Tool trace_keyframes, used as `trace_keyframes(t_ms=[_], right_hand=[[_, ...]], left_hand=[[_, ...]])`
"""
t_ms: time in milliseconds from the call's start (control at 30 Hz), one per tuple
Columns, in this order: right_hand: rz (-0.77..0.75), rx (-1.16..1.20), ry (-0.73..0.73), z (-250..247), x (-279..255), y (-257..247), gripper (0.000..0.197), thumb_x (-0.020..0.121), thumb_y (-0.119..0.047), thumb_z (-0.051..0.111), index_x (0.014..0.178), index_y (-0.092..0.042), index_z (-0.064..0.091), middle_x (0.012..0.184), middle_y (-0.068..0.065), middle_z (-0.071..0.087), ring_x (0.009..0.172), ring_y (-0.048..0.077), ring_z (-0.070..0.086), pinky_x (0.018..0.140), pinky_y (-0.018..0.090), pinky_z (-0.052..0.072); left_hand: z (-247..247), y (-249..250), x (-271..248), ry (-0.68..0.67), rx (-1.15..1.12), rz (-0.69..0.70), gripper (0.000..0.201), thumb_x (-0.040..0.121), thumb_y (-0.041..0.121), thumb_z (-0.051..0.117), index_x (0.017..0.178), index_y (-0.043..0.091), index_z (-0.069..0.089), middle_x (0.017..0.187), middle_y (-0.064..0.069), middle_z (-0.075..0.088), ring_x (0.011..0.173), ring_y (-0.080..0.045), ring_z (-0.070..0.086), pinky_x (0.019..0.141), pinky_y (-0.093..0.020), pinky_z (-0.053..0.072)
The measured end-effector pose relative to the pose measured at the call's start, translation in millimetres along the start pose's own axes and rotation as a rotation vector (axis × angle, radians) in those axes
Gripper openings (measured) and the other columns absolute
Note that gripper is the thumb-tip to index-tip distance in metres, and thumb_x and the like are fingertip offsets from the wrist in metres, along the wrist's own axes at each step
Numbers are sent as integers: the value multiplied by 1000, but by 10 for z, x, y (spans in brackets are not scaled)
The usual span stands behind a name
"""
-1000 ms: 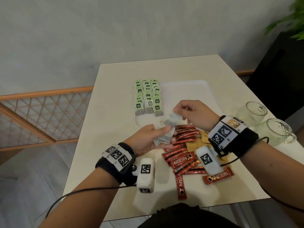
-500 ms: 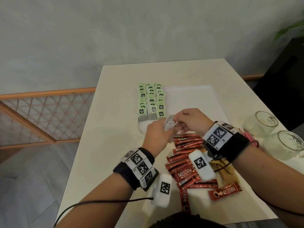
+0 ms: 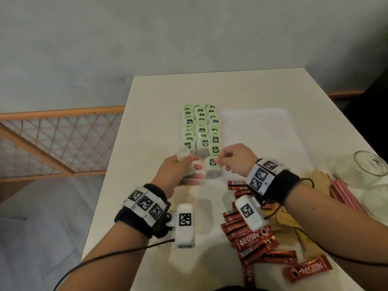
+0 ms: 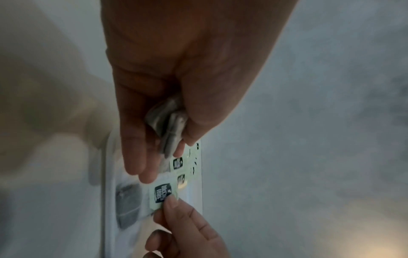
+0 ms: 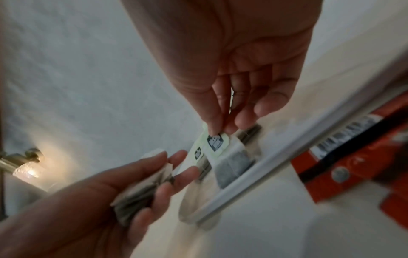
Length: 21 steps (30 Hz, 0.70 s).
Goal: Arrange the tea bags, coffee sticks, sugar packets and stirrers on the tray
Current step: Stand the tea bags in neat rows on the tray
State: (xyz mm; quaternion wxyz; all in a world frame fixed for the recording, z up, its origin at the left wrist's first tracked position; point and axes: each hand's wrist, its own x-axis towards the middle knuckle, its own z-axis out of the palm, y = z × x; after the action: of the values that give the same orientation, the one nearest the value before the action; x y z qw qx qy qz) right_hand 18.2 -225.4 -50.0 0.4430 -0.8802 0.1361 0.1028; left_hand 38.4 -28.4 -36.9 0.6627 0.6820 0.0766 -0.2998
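My head camera looks forward and down from above the near edge of the tabletop (image 3: 241, 91), taking in both forearms and the wall beyond. The left wrist camera sits close behind my left hand (image 4: 176, 73), looking along the fingers toward the tray (image 4: 108, 200). The right wrist camera looks along my right hand (image 5: 243, 61) just as closely. All three share the tray's near end and the green-tagged tea bag (image 3: 213, 165) there

pale green tea bag tags (image 3: 201, 127), red coffee sticks (image 3: 249, 241), pink stirrers (image 3: 344, 194), white tray (image 3: 260, 131)
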Motion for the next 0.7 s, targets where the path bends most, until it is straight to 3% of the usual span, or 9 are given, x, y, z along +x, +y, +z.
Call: trace_keyframes(t_ms=[200, 500, 633, 700], right_hand=[[-44, -72, 95, 144, 276, -75, 12, 84, -26, 71, 78, -19, 64, 80, -1, 69, 73, 18, 63, 77, 35, 55], [-67, -113, 147, 142, 418, -168, 13, 85, -29, 71, 86, -18, 65, 78, -7, 62, 79, 14, 60, 73, 27, 48], [-66, 19, 191, 58, 307, -139, 18, 83, -32, 72, 94, -20, 66, 83, -6, 62, 77, 8, 57, 66, 21, 44], [-80, 108, 174, 15, 210, -128, 15, 84, -32, 71, 93, -21, 67, 87, -3, 66, 75, 10, 59, 68, 25, 48]], left_hand=[[-201, 34, 133, 23, -86, -38, 20, 99, 20, 53, 105, 7, 68, 95, -13, 70, 65, -21, 70, 56, -29, 58], [-225, 65, 100, -107, -451, -125, 33, 103, 10, 34, 115, -6, 60, 109, -25, 68, 92, -34, 71, 81, -38, 60], [-133, 44, 46, -134, -460, -75, 32, 105, 7, 35, 125, -11, 53, 113, -29, 67, 93, -30, 73, 77, -31, 62], [-87, 6, 22, -112, -409, -32, 30, 104, 6, 39, 125, -11, 53, 111, -27, 69, 96, -29, 73, 77, -29, 61]])
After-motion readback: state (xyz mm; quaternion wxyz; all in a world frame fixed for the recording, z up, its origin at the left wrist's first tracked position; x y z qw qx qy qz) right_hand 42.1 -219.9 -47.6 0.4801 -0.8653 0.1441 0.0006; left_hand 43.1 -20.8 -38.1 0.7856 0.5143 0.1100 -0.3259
